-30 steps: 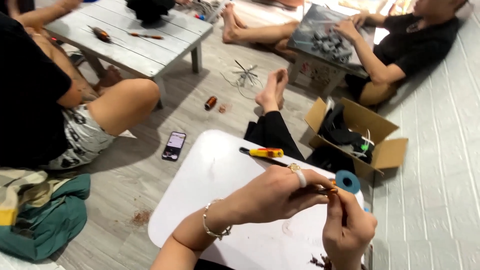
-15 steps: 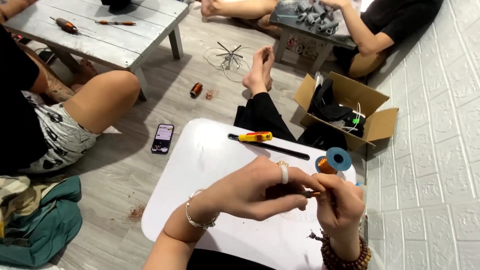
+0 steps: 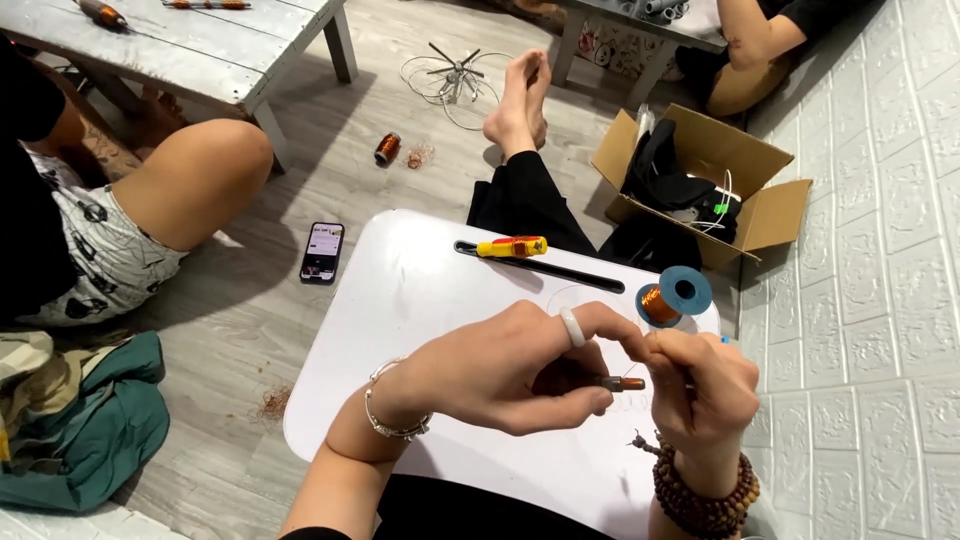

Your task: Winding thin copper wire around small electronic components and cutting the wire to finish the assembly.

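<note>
In the head view, a small dark rod wound with copper wire is being held above the white rounded lap counter, at the picture's four o'clock. The left hand, wearing a pale ring and a silver bracelet, is being kept curled, its thumb and fingers closed on the rod's near end. The right hand, with a brown bead bracelet at its wrist, is being closed about the rod's far end; whether a fine wire is being pinched there as well cannot be told.

At two o'clock from the hands, a blue plastic spool of copper wire is lying on the counter near its edge. At twelve o'clock from them, a yellow and red handled tool is resting beside a long dark slot. Off the counter at ten o'clock, a black smartphone is lying on the grey plank floor, and further up a small copper coil is lying loose. An open brown cardboard box is standing at one o'clock. Other people's legs are being seen at nine and twelve o'clock.

As a judgement: the winding is likely to loosen if the grip slackens, and the spool, being so near the edge, could be rolled off by a tug.
</note>
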